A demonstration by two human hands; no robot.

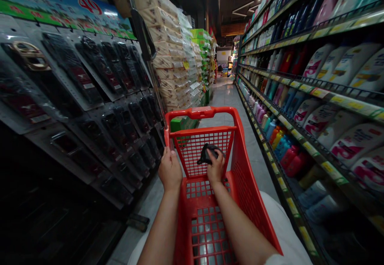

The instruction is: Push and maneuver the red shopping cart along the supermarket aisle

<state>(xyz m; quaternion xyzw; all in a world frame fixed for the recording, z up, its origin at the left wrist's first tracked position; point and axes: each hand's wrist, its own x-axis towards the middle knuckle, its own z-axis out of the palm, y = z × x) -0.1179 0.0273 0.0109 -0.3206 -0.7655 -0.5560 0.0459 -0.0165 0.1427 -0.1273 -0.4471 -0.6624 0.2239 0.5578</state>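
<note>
Bundle [205, 154], black and crumpled, in right hand [216, 166] over latticed red cart [250, 185]

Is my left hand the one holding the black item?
No, the right hand holds the black item, while the left hand is on the side of the red cart.

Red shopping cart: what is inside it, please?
Inside the cart, the right hand holds a crumpled black item above the openwork floor. The right forearm covers part of the floor; anything beneath it is hidden.
</note>
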